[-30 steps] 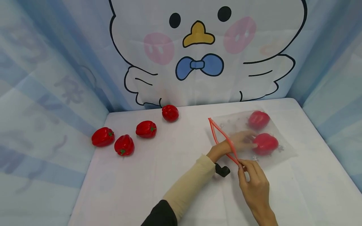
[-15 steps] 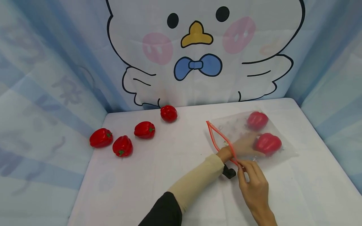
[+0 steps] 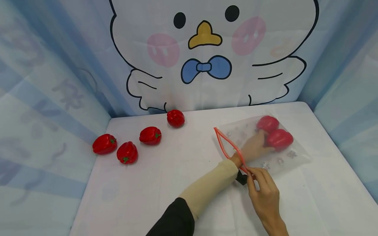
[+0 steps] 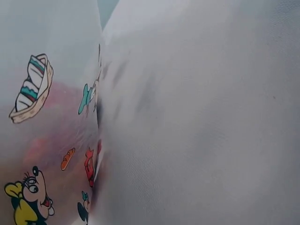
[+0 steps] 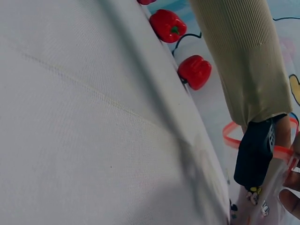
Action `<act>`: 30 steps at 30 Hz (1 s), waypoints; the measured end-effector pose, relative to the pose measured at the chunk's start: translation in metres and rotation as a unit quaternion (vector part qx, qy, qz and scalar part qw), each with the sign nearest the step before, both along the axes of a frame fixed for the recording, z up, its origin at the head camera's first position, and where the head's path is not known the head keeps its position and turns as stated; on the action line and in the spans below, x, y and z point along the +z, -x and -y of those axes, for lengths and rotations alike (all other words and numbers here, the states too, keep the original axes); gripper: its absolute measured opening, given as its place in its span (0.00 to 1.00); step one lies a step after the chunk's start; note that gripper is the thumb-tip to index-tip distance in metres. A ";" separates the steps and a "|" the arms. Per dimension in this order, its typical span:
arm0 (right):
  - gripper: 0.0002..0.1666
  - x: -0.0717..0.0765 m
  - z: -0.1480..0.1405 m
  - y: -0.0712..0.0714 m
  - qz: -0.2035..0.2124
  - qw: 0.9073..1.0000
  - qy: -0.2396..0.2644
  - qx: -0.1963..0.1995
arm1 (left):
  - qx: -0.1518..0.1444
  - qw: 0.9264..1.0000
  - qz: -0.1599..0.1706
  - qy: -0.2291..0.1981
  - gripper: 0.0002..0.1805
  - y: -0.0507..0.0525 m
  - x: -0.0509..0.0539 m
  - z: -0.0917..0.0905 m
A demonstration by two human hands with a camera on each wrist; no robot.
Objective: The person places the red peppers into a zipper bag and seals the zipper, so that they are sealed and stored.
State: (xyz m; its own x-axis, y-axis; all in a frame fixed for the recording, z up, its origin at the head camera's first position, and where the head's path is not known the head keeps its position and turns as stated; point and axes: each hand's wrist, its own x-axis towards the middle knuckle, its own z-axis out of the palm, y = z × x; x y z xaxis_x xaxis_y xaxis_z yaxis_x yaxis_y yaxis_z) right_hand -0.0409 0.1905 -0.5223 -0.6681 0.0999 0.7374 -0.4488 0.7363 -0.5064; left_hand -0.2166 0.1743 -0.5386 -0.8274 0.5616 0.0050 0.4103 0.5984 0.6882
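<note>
A clear printed zip bag with a red-orange rim lies on the right of the table. My left hand reaches through its mouth and holds the near end of a red bell pepper inside, thumb and fingers on either side; the film blurs them. Touching that pepper, a second red bell pepper lies farther back in the bag. My right hand pinches the bag's rim at its near corner between thumb and fingers. In the left wrist view, the printed film hides the left hand's fingers.
On the left of the white table lie several loose red bell peppers, one near the left edge and another at the back. A printed curtain stands behind the table.
My left hand has gone deeper into the bag and shifted the nearer bell pepper back, against the other one. My right hand has stayed at the rim.
</note>
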 end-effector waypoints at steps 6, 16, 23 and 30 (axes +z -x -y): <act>0.17 0.000 -0.001 0.002 -0.011 1.000 0.007 -0.006 | 0.011 1.000 -0.007 0.005 0.30 -0.007 0.020 0.003; 0.19 -0.002 0.001 0.002 -0.005 1.000 0.008 -0.001 | -0.007 1.000 -0.016 0.012 0.29 -0.011 0.026 0.013; 0.19 -0.003 0.003 0.001 -0.006 1.000 0.005 -0.001 | -0.037 0.990 -0.078 0.112 0.23 0.000 0.005 0.026; 0.19 -0.003 0.004 0.002 -0.004 1.000 0.003 -0.002 | -0.067 0.934 -0.248 0.249 0.22 -0.022 0.030 0.073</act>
State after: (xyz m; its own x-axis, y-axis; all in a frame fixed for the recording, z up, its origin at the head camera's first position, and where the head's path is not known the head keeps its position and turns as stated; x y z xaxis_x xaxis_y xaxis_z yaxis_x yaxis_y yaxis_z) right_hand -0.0427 0.1868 -0.5258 -0.6615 0.1069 0.7423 -0.4498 0.7355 -0.5067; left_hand -0.1950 0.1012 -0.5089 -0.7142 0.6954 0.0794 0.6994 0.7135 0.0423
